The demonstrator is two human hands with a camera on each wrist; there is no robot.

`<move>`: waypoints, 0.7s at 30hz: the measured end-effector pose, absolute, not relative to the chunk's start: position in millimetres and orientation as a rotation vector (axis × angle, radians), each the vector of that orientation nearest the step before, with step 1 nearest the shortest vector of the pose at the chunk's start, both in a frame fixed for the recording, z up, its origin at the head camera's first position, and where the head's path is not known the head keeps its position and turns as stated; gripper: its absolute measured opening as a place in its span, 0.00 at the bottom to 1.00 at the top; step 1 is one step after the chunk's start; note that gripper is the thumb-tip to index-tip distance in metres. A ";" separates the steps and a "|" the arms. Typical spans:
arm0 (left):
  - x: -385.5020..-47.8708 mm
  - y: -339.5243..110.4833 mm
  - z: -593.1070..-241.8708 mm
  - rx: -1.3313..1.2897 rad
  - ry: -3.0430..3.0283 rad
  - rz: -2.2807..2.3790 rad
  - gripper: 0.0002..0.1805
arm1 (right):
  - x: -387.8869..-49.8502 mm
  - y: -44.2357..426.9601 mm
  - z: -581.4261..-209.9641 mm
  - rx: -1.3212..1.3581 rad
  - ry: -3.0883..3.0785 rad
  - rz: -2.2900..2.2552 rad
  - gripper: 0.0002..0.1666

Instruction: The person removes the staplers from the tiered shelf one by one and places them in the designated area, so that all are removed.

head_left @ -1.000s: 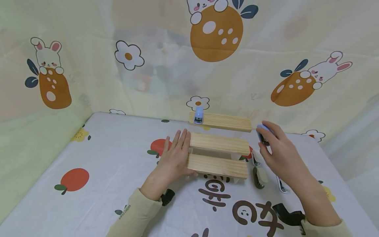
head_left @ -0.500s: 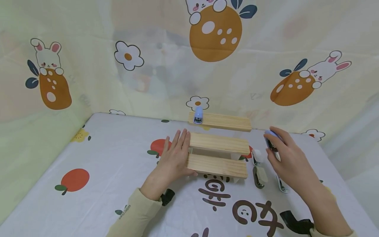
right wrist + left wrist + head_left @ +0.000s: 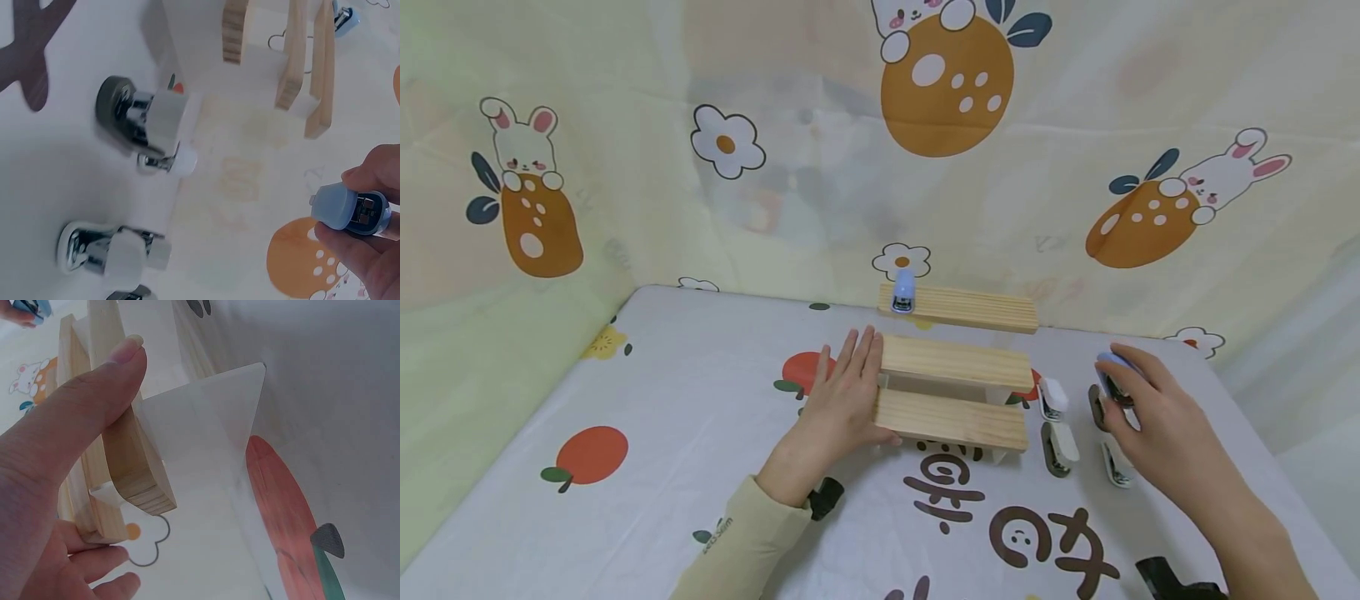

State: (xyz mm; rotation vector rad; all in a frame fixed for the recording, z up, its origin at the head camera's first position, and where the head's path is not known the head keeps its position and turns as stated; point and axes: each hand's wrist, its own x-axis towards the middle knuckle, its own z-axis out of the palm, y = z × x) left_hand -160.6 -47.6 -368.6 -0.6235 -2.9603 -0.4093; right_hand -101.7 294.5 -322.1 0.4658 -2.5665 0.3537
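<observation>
My left hand [image 3: 842,400] holds the left end of a wooden rack [image 3: 951,421], its fingers along the plank ends and its thumb [image 3: 94,400] over the front plank [image 3: 134,462]. At the right, my right hand [image 3: 1157,417] pinches a light-blue stapler [image 3: 337,206] between thumb and fingers, above several small staplers. Another blue stapler [image 3: 903,292] stands on the left end of the rear plank [image 3: 977,307]. The right hand partly hides a dark-based stapler [image 3: 1097,407].
Right of the rack are a white stapler [image 3: 1054,398] and a pale stapler with a dark base [image 3: 1060,447]; another white one [image 3: 1117,465] lies by my right hand. A patterned cloth [image 3: 662,500] covers the table, and a curtain [image 3: 820,208] hangs behind.
My right hand has moved right and toward the front edge with the blue stapler, uncovering the white stapler beside the rack. My left hand has stayed at the rack's end.
</observation>
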 end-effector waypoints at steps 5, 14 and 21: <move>-160.3 -47.7 -368.0 -0.625 -2.958 -0.402 0.75 | -97.2 305.3 -325.9 0.431 -2.549 0.361 0.27; -160.3 -47.9 -368.0 -0.627 -2.958 -0.398 0.75 | -90.0 320.0 -332.4 0.380 -2.520 0.378 0.25; -160.3 -48.2 -368.4 -0.627 -2.956 -0.404 0.75 | -85.0 329.0 -337.3 0.356 -2.535 0.373 0.20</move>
